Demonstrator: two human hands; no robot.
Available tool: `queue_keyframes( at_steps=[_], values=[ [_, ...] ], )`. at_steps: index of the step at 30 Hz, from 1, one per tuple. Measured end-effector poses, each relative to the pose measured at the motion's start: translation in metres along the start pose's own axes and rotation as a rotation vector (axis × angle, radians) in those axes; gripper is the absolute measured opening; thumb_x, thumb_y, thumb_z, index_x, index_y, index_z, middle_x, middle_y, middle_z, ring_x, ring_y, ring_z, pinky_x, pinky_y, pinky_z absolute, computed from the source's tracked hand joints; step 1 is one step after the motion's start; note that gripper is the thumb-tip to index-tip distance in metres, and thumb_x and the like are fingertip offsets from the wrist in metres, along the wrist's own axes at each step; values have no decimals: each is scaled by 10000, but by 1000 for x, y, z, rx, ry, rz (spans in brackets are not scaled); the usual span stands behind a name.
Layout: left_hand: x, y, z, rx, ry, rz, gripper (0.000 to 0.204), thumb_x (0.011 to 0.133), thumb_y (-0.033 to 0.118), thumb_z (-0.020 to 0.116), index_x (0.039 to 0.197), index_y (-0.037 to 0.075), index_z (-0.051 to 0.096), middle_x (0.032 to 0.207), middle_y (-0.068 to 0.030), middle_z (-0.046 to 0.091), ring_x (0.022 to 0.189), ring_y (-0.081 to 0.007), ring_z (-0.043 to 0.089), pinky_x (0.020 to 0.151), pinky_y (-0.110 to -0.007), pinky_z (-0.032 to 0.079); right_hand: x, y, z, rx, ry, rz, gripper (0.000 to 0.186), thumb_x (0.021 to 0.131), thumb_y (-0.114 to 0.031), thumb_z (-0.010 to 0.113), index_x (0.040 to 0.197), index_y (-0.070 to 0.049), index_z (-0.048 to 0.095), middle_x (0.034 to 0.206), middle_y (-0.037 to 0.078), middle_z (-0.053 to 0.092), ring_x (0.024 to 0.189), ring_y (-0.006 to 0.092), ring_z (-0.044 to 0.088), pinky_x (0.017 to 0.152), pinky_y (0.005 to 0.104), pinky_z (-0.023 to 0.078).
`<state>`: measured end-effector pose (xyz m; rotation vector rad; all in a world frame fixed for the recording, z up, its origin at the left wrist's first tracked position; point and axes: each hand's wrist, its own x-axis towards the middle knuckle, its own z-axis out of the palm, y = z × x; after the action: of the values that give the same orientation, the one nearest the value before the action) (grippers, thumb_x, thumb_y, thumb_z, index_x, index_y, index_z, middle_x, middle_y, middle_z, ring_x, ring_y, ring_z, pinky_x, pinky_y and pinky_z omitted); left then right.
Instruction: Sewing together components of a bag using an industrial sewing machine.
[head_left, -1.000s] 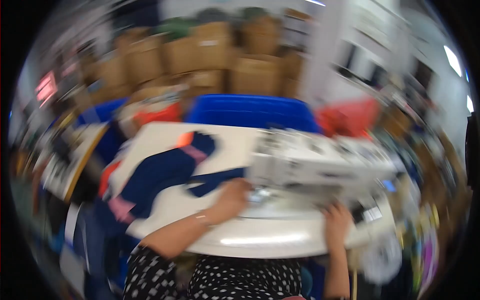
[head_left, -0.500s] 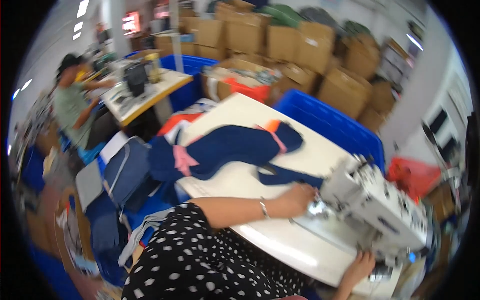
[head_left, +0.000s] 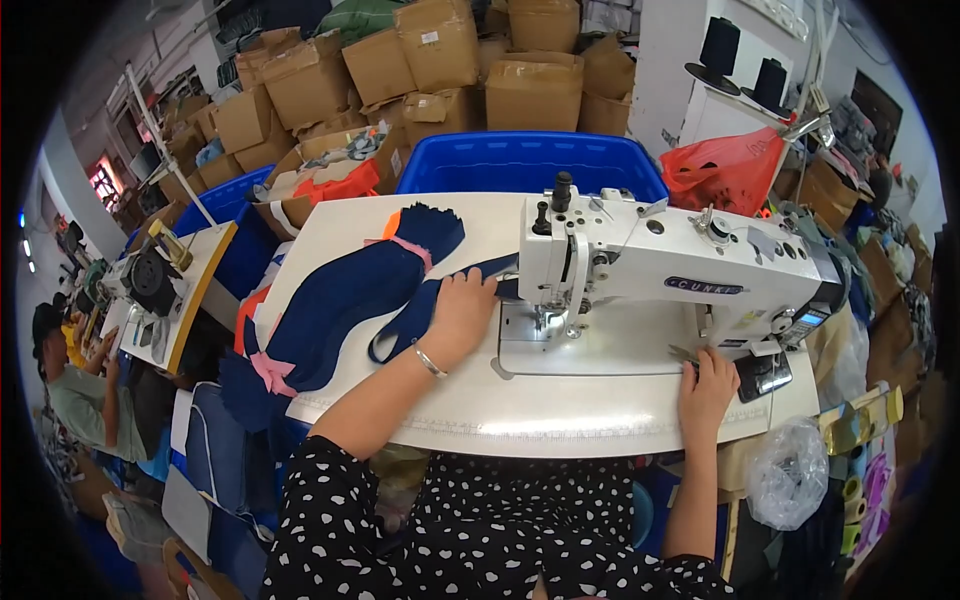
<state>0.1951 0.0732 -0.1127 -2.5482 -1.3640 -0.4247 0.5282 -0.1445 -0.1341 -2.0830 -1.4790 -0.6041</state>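
My left hand is closed over a narrow navy fabric strip just left of the sewing machine. The strip runs toward the machine's needle end, partly covered by my fingers. On the table's left lies a bundle of navy fabric pieces, tied with a pink band at one end and another near the frayed end. My right hand rests at the machine bed's right edge, fingers curled on what looks like small scissors. Their blades point left; the handles are mostly hidden.
A dark phone lies beside my right hand. Behind the white table stands a blue bin, with a red plastic bag to its right. Cardboard boxes are stacked beyond. Another person sits at a machine on the left.
The view has swung right, bringing the whole sewing machine in. My left hand has shifted back from the needle area along the strip. My right hand now lies by the scissors.
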Motion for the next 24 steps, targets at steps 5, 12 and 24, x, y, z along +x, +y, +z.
queue_keyframes(
  at_steps=[5, 12, 24],
  values=[
    [-22, -24, -31, -373, -137, -191, 255, 830, 256, 725, 911, 53, 594, 936, -134, 606, 845, -326, 632, 703, -420, 497, 0, 0, -2, 54, 5, -19, 268, 901, -163, 623, 1128, -22, 632, 1205, 120, 618, 1150, 306, 533, 1072, 470, 335],
    [-73, -83, -81, -816, -42, -414, 269, 797, 162, 792, 905, 41, 578, 764, -50, 598, 699, -135, 561, 663, -273, 469, 3, -32, -12, 262, -7, -173, 257, 851, -89, 663, 1103, -41, 648, 1188, 124, 625, 1137, 322, 550, 1013, 452, 374],
    [-99, -55, -186, -1645, 173, -135, 116, 966, 90, 556, 1073, 49, 541, 1096, -77, 599, 1013, -149, 579, 928, -281, 464, 38, -216, -60, 976, -307, -620, 606, 819, -169, 762, 1371, -60, 539, 1406, 158, 537, 1207, 335, 551, 1009, 404, 439]
  ],
)
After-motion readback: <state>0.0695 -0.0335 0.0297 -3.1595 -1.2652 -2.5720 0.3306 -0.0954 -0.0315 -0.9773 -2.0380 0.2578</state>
